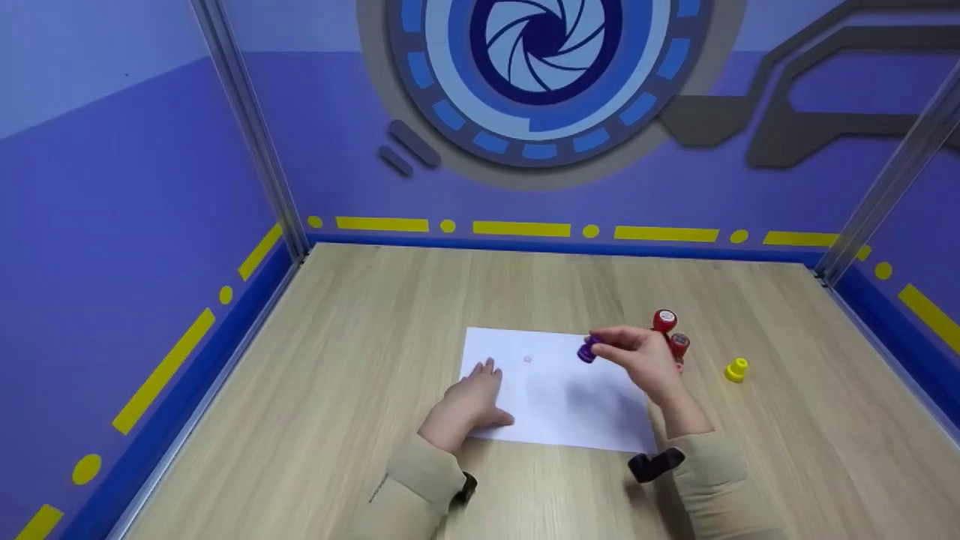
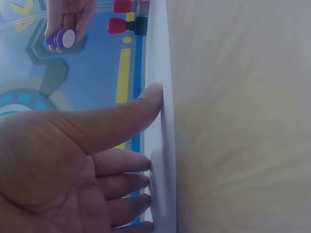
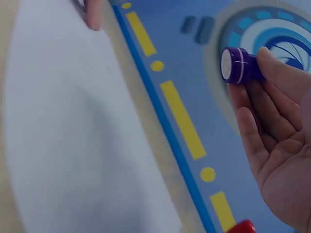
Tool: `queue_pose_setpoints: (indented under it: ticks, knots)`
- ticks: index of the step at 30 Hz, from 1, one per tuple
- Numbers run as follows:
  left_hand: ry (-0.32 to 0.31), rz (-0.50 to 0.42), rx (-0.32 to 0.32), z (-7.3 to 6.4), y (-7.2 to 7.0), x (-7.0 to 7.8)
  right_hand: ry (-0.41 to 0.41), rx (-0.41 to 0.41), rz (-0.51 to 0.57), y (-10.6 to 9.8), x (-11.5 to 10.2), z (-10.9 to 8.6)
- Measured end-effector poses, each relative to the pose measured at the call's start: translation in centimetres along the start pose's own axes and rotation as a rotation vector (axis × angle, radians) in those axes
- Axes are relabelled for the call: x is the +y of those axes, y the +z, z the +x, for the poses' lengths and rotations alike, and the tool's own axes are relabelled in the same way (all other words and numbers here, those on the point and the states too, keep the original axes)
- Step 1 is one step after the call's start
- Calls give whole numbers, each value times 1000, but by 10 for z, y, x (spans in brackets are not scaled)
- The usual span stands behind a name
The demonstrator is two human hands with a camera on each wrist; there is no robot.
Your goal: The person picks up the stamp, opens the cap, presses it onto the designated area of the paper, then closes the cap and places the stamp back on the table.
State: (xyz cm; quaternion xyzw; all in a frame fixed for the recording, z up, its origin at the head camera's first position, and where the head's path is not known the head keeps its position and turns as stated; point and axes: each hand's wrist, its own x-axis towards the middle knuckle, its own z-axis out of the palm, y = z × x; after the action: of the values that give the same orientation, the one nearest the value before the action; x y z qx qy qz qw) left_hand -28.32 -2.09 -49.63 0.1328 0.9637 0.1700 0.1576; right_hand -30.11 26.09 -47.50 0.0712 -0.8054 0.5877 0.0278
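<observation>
A purple stamp [image 1: 587,349] is pinched between the thumb and fingers of my right hand [image 1: 643,361], held above the right part of a white sheet of paper [image 1: 559,409]. Its pale round stamping face shows in the right wrist view, on the purple stamp [image 3: 235,65]. On the left side of the paper rests my left hand [image 1: 475,395], its fingertips touching the sheet and the thumb spread apart. A small faint mark [image 1: 527,359] is on the paper, right of the left fingertips.
Behind the right hand stand red-topped stamps [image 1: 664,321], partly hidden by it. Farther right on the wooden table [image 1: 360,360] is a yellow stamp-shaped piece [image 1: 737,370]. Blue-purple panels [image 1: 150,225] enclose the table at the back and sides.
</observation>
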Motion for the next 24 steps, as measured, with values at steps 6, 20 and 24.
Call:
queue_pose_setpoints:
  ticks: [6,20,24]
  knots:
    - [107,-203,205,3,-3,7,28,21,91,26,4,1]
    - [322,-1054,440,11,8,26,74,123,510,81,4,-7]
    - [344,-1073,467,12,10,25,91,122,595,86,6,-9]
